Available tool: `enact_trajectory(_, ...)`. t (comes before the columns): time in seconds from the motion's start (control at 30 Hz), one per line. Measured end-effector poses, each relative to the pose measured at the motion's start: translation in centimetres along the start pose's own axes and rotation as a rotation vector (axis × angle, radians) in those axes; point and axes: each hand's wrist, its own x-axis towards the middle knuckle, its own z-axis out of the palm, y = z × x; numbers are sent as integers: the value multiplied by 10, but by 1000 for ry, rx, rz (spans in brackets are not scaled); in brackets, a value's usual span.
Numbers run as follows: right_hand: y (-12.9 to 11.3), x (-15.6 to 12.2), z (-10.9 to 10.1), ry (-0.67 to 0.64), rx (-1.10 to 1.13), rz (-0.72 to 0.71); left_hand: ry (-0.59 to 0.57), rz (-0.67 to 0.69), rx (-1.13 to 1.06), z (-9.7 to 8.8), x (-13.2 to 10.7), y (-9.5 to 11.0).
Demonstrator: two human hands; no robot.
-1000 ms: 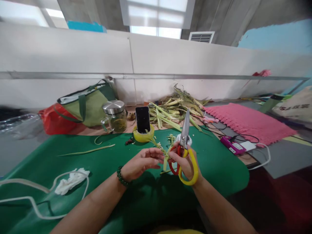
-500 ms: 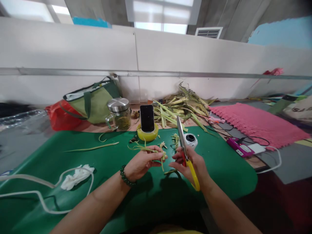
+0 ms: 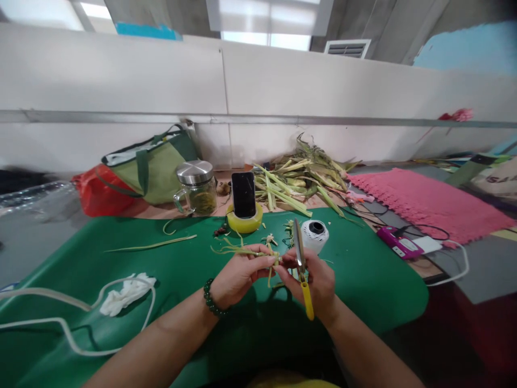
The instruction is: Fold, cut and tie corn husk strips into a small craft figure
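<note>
My left hand [image 3: 244, 272] is closed on a small bundle of green plant strips [image 3: 234, 249], whose loose ends trail out to the left. In my right hand [image 3: 311, 280] are scissors [image 3: 299, 250] with a yellow handle, their blades upright and together. The right fingertips meet the bundle's right end, beside the left thumb. A small knotted plant piece [image 3: 270, 238] lies just behind the hands. Behind the right hand stands a white spool of thread [image 3: 315, 235], with another little plant piece close to its left side.
A phone [image 3: 243, 195] leans on a yellow tape roll [image 3: 244, 220]. A glass jar mug [image 3: 197, 188] and a pile of plant stalks [image 3: 307, 175] stand at the back. Crumpled tissue [image 3: 127, 295] and a white cable [image 3: 76, 345] lie left; a purple power strip [image 3: 399, 243] lies right.
My right hand has moved left, bringing its fingertips to the bundle in my left hand. The scissors moved along with it and now stand more upright. The left hand has barely shifted.
</note>
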Motion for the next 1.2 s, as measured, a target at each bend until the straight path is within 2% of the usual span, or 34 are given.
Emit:
enact_trajectory(0.2,-6,3,-1,-10,5,-40,-6,-8,26,-1,-1,0)
enact_trajectory(0.27,-7,5,-5,-66,56,10,10,0,66,-2,-2,2)
enact_trajectory(0.4,1,2,-26,-375,450,261,61,39,122,-6,-3,10)
enact_trajectory(0.47,8,-3,-42,-484,552,295,65,52,118,-7,-3,14)
enact_trajectory(0.63,20,-13,-78,-649,327,402,21,67,80,-9,-3,20)
enact_trajectory(0.73,17,-10,-88,-763,160,391,-2,72,51,-11,-3,19)
enact_trajectory(0.83,11,-7,-91,-810,56,346,-12,53,26,-15,-1,19)
enact_trajectory(0.93,10,-10,-91,-822,43,302,-7,15,38,-17,1,20)
enact_trajectory(1.0,13,-14,-88,-781,31,281,1,-1,44,-18,2,20)
enact_trajectory(1.07,16,-18,-82,-664,-26,290,2,-19,54,-16,2,19)
enact_trajectory(1.13,16,-20,-72,-482,-89,287,1,-30,70,-12,1,16)
enact_trajectory(1.2,11,-18,-59,-311,-103,225,3,-30,78,-7,0,12)
